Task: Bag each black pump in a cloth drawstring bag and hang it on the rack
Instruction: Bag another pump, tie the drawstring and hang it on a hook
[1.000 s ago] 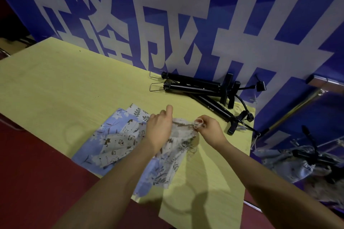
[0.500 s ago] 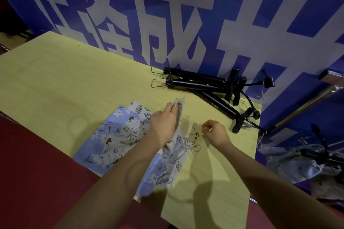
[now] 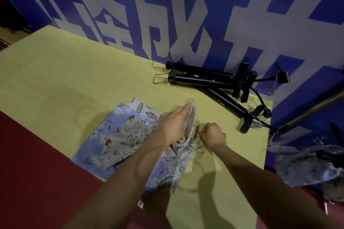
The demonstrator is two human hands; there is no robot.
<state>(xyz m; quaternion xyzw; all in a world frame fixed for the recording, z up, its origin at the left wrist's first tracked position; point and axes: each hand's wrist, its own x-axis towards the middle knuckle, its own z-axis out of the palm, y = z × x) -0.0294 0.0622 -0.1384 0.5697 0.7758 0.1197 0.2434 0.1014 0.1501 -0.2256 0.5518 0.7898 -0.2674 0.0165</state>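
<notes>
Head view, single frame. Yellow-green table (image 3: 65,72) fills the left and centre; a blue banner (image 3: 186,15) with large white characters stands behind it at 12 o'clock.

Stack of printed cloth bags (image 3: 119,135) lies flat near the table's front edge, at about 9 o'clock from the hands. Blue floral one at the bottom, paler animal-print one on top.

Left hand (image 3: 174,126) sits over the right end of the stack. Fingers fairly straight, pointing to about 1 o'clock; the fingertips lift the gathered mouth of the top bag (image 3: 189,115) off the table. Whether the thumb is pinching under the cloth cannot be seen.

Right hand (image 3: 214,135), just beside the left at 3 o'clock, is curled into a loose fist, thumb and forefinger pinching the thin drawstring (image 3: 199,138) that runs from the bag mouth.

Three black pumps (image 3: 208,80) lie unbagged in a loose pile on the table at the back, at 1 o'clock from the hands, barrels crossing, wire foot loops toward 9 o'clock, hoses toward 3 o'clock.

Far right, off the table edge at 4 o'clock: a filled cloth bag (image 3: 307,165) with a dark object in it; detail too dim to read.
</notes>
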